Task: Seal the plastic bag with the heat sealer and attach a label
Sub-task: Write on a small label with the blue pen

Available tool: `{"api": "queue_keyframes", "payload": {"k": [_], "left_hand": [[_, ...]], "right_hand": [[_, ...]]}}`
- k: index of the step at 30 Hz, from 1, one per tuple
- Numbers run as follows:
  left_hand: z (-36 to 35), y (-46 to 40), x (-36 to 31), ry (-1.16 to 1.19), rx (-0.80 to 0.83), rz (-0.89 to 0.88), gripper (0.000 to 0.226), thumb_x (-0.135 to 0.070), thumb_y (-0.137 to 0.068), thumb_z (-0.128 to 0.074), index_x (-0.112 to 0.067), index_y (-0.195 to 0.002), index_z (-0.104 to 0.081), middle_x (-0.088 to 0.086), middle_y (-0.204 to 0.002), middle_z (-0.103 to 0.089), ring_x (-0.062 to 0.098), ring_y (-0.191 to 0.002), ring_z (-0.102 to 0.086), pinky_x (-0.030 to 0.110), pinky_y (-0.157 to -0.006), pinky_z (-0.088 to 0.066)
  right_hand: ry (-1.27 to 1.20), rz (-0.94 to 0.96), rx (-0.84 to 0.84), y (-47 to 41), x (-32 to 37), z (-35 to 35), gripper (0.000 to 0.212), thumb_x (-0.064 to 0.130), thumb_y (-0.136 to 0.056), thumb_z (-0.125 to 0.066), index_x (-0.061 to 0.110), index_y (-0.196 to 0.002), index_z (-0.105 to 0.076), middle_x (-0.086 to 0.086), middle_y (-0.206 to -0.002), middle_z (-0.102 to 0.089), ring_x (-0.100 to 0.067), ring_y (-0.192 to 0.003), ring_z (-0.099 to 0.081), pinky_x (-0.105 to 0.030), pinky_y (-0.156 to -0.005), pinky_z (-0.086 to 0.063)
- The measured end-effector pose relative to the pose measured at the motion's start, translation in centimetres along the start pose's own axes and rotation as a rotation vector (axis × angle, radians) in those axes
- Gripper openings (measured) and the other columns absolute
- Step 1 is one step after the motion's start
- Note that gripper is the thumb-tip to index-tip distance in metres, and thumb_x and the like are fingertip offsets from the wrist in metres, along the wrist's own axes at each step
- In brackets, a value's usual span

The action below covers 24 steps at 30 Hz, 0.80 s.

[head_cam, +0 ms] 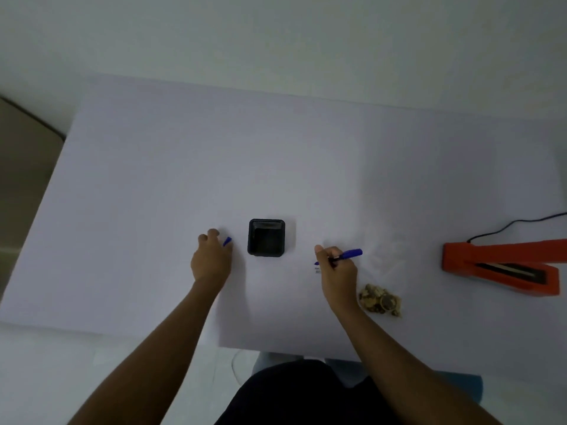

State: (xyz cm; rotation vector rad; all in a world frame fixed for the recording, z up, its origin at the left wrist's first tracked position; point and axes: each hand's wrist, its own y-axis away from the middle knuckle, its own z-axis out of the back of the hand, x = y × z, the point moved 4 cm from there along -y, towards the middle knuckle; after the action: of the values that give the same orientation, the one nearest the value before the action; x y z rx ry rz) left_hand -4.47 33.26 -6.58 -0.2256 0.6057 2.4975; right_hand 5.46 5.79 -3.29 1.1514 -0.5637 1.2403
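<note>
My right hand [336, 271] grips a blue marker [349, 254], its tip down on a small white label [317, 269] that shows blue writing. My left hand [211, 260] rests on the table and holds the blue marker cap [227, 241] between its fingers. A clear plastic bag [380, 300] filled with brown pieces lies just right of my right wrist. Its upper part [387, 256] is transparent and hard to make out. The orange heat sealer [503, 265] stands at the right with its arm raised.
A black square container [266, 237] sits between my hands. The sealer's black cable [518, 223] runs off the right edge. The white table [214, 154] ends close to my body at the front edge.
</note>
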Motion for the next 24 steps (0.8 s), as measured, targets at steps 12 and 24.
{"api": "queue_keyframes", "payload": {"k": [12,24], "left_hand": [[8.1,6.3,-6.9,0.57,-0.008,-0.413,0.006,-0.02,-0.092,-0.067,-0.022,-0.091,-0.061,-0.008,-0.078,-0.067,0.011,-0.057,-0.062,0.021,-0.057,-0.051],[20.0,13.9,-13.1,0.711,-0.086,-0.783,0.015,-0.022,-0.088,-0.062,-0.013,-0.098,-0.069,-0.013,-0.077,-0.066,0.01,-0.062,-0.061,0.006,-0.06,-0.045]], "right_hand": [[-0.315,0.062,0.148,2.4,13.0,1.7,0.036,0.025,-0.102,-0.054,0.012,-0.077,-0.077,-0.009,-0.058,-0.065,-0.01,-0.045,-0.051,-0.021,-0.043,-0.04],[-0.492,0.346,0.165,5.8,24.5,5.7,0.037,0.023,-0.093,-0.053,-0.003,-0.073,-0.071,0.001,-0.049,-0.061,-0.006,-0.043,-0.052,-0.012,-0.045,-0.04]]}}
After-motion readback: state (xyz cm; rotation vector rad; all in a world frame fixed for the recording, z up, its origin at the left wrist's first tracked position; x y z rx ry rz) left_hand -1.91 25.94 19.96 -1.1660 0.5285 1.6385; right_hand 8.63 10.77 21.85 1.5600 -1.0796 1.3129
